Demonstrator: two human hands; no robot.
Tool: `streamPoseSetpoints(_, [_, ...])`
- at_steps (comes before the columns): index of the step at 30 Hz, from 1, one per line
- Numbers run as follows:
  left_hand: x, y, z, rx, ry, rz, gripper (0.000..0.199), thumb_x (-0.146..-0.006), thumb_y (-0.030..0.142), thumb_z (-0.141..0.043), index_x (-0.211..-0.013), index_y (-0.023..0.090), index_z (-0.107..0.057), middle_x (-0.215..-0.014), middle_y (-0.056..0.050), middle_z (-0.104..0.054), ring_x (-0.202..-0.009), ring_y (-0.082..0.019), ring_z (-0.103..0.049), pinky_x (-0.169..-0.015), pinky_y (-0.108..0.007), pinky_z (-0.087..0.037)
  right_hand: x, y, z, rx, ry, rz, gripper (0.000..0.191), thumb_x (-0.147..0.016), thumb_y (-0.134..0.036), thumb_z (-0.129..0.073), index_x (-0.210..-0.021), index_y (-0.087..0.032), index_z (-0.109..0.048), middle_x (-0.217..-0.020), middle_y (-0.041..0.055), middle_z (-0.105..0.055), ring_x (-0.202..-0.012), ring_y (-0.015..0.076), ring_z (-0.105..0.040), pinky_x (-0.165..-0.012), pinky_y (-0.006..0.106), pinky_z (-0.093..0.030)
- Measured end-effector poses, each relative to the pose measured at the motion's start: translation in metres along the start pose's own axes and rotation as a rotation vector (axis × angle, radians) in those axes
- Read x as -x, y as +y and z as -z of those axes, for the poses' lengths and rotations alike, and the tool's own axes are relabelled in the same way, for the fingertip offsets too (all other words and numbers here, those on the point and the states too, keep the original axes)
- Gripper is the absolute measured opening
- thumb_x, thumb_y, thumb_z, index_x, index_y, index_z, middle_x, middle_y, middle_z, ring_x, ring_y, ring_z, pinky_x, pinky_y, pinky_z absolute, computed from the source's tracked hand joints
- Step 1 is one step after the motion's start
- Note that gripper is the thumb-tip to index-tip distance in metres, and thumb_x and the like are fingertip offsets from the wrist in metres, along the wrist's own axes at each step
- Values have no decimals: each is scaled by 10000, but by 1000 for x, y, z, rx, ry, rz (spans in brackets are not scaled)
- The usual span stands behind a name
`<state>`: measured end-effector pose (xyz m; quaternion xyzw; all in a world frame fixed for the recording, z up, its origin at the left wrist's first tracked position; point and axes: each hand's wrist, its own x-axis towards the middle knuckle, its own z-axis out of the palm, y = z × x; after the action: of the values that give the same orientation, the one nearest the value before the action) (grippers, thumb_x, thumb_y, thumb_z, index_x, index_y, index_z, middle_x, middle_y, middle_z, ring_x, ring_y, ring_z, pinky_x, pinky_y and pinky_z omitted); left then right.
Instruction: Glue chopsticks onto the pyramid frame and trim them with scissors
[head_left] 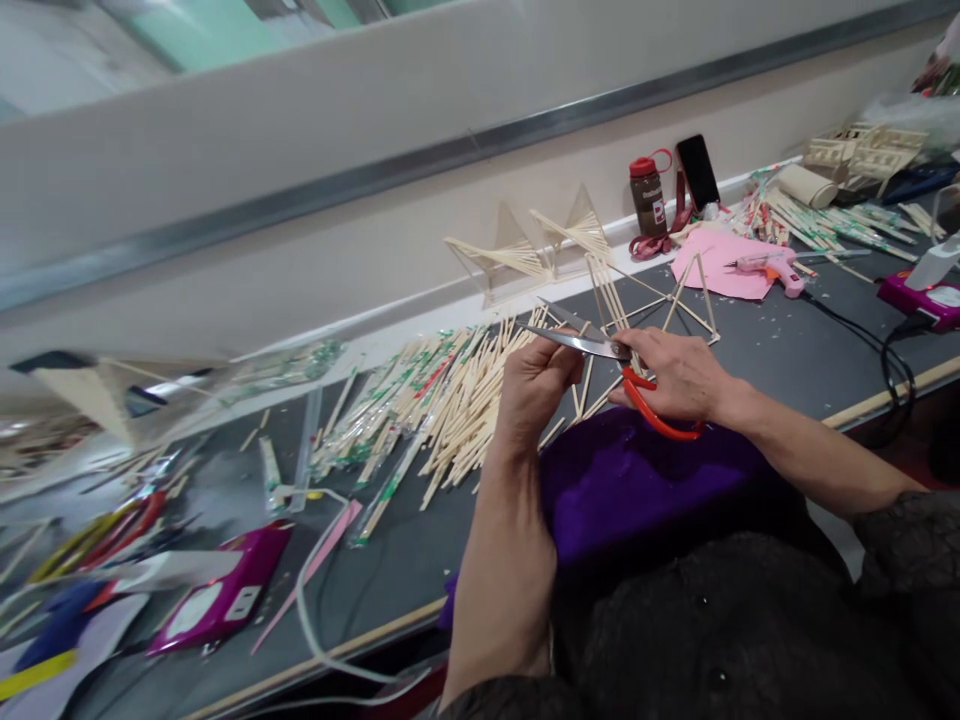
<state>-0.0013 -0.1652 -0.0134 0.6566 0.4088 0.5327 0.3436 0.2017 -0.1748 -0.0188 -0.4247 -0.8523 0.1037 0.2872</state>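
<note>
My right hand (671, 375) grips a pair of scissors (589, 346) with red handles; the blades are spread and point left. Right beside the blades, my left hand (536, 385) is closed with its fingers curled in, and what it holds is hidden. Behind the hands stands a frame of thin wooden sticks (675, 300), glued into triangles. Just left of my left hand lies a big pile of bare wooden sticks (469, 410), and beyond it are sticks in clear and green wrappers (397, 400). Purple cloth (600, 470) lies below my hands.
Two twisted stick models (517, 255) stand against the wall. To the right are a brown bottle (647, 195), a phone (697, 172), pink paper (724, 262) and a pink glue gun (780, 268). Magenta power strips (225, 590) and white cables lie along the dark table (405, 560).
</note>
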Motion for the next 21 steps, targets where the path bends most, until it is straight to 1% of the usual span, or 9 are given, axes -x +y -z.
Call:
streamPoseSetpoints(4, [-1, 3, -5, 6, -4, -13, 381, -830, 436, -731, -573, 193, -588, -483, 43, -438, -437, -72, -330, -430, -227, -262, 0, 5, -4, -40, 27, 23, 572, -829, -427, -721, -1303, -156, -551, -1113, 102, -680, -930, 232, -641, -810, 362, -486])
streamPoseSetpoints(9, [-1, 6, -10, -11, -6, -52, 225, -822, 351, -712, -662, 199, -664, -497, 45, -491, -455, -75, -392, -462, -222, -316, 1, 9, -8, -106, 103, 74, 617, -799, -379, -735, -1342, -179, -517, -1149, 103, -647, -943, 222, -626, -876, 392, -506])
streamPoseSetpoints(15, [1, 8, -13, 29, -12, -39, 210, -833, 355, -691, -684, 208, -670, -483, 54, -457, -451, -82, -384, -461, -226, -320, 0, 12, -10, -114, 129, 106, 528, -815, -349, -695, -1294, -191, -539, -1078, 84, -650, -909, 219, -608, -871, 396, -501])
streamPoseSetpoints(18, [1, 9, -15, 28, -15, -33, 267, -835, 385, -695, -645, 205, -642, -474, 48, -446, -452, -88, -380, -450, -230, -301, 1, 10, -7, -80, 140, 125, 466, -829, -313, -657, -1263, -180, -552, -1045, 86, -650, -895, 220, -594, -860, 384, -496])
streamPoseSetpoints(21, [1, 8, -15, 34, -9, -37, 300, -830, 402, -706, -624, 204, -615, -464, 50, -436, -438, -85, -365, -443, -229, -295, 2, 7, -5, -39, 138, 111, 412, -848, -275, -605, -1247, -181, -557, -1018, 87, -648, -871, 218, -586, -852, 379, -498])
